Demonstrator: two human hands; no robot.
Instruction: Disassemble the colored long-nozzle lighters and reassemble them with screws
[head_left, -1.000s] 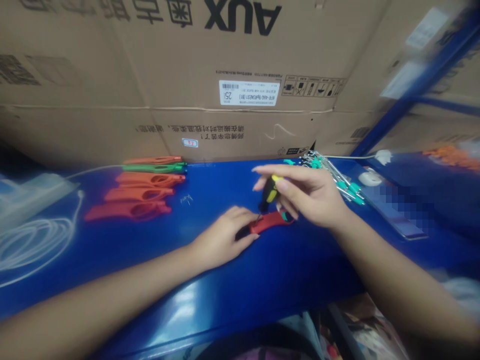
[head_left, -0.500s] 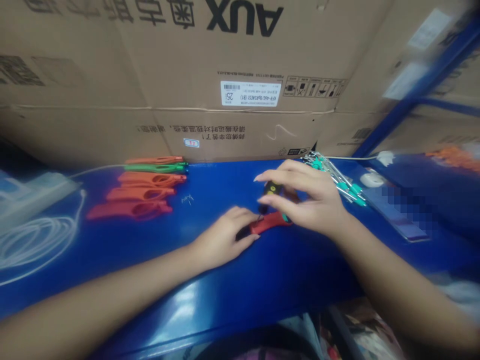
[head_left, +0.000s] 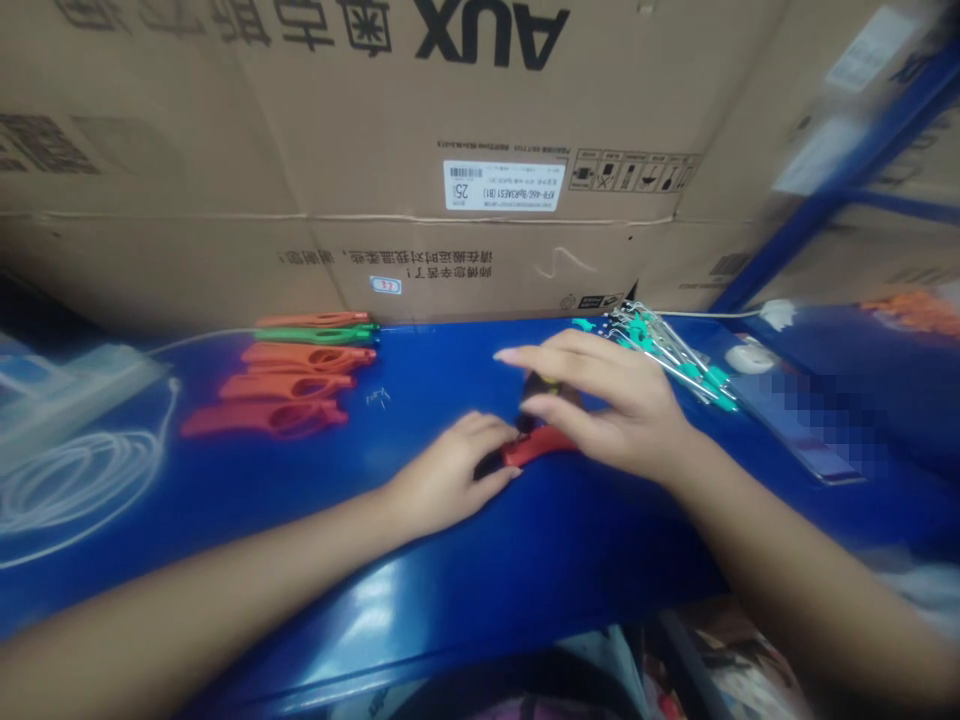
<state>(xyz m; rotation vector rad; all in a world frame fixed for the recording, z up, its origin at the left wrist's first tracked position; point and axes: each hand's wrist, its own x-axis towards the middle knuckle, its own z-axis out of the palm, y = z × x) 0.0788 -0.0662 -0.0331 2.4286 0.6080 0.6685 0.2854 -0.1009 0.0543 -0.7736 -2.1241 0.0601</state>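
Observation:
A red plastic handle piece lies on the blue table in the middle of the view. My left hand rests on the table with its fingers curled against the left end of the piece, pinning it. My right hand hovers over the piece's right part, fingers closed round a small black and yellow screwdriver that points down at it. The tool's tip is hidden by my fingers.
A row of orange and green handle pieces lies at the back left. White cable coils sit far left. A bundle of metal parts with teal tips lies behind my right hand. Large cardboard boxes wall the back.
My right hand has lowered and turned over the red piece, and the screwdriver is now mostly covered by its fingers. The left hand has stayed in place.

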